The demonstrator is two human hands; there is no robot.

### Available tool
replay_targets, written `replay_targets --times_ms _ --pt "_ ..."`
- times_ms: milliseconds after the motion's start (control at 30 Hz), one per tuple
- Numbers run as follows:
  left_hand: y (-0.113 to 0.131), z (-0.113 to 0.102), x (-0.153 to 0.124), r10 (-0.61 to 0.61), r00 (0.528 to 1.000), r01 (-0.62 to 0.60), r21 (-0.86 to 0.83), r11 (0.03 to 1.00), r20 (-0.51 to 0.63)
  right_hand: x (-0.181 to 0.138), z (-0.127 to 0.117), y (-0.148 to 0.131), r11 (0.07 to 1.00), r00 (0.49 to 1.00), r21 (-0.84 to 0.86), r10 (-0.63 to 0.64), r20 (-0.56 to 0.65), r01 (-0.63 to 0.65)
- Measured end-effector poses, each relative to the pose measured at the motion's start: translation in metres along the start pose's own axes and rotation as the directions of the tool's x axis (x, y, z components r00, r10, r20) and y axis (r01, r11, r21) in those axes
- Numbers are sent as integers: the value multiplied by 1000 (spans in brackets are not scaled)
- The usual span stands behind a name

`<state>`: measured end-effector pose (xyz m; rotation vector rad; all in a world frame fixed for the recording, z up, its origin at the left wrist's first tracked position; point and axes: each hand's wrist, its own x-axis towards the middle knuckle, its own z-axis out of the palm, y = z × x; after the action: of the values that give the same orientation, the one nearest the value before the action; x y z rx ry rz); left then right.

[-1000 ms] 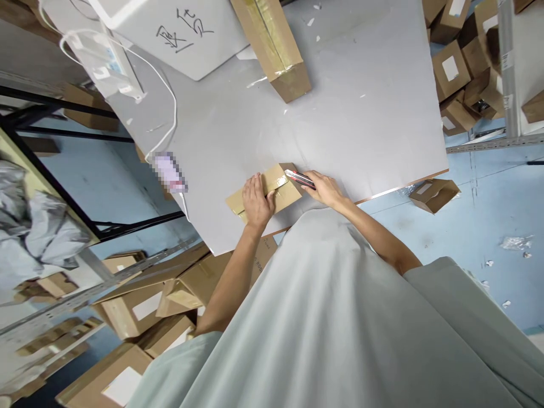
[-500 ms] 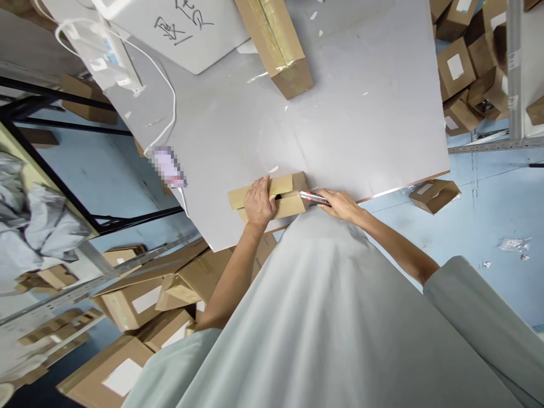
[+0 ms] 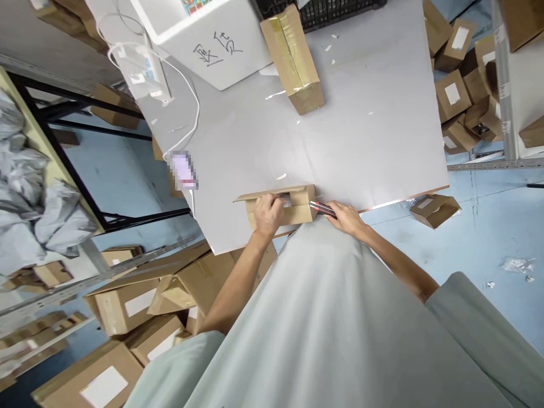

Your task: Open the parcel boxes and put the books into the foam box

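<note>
A small cardboard box (image 3: 300, 214) lies at the table's front edge with its long top flaps parted. My left hand (image 3: 267, 214) is over the opening, its fingers curled at the raised far flap and partly hidden. Something greyish shows in the gap beside the fingertips, too small to name. At the box's right end, my right hand (image 3: 346, 216) is closed around a utility knife (image 3: 323, 209) with a black and red handle. The knife's tip points left at the box end.
On the table (image 3: 361, 147) are a taped long carton (image 3: 295, 62), a white bin (image 3: 216, 56), a black crate (image 3: 335, 14), a power strip (image 3: 147, 71) and a phone (image 3: 183, 170). Cartons (image 3: 127, 306) are piled at the lower left. An open carton (image 3: 436, 211) lies on the floor at right.
The small box's flaps have opened wider, and the far flap now stands up. My left hand has gone from lying flat on top to curled at the opening. The knife stays in my right hand.
</note>
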<state>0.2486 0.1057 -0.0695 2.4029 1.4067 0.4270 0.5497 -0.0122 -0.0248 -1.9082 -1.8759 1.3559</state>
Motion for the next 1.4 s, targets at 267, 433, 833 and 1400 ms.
replay_targets --times_ms 267,433,833,1400 --pt "39 -20 -27 146 932 -138 -48 989 331 6 -9 2 997 1000 -74 -29 6 30" --pt "27 -16 -27 112 911 -105 -41 994 397 9 -10 -1 996 999 -89 -28 -16 27" --pt "35 -12 -23 67 950 -57 -43 997 306 -26 1 34 1000 999 21 -22 -45 22" --pt "48 -35 -50 -144 989 149 -317 937 38 60 12 114 827 716 12 494 -492 -562"
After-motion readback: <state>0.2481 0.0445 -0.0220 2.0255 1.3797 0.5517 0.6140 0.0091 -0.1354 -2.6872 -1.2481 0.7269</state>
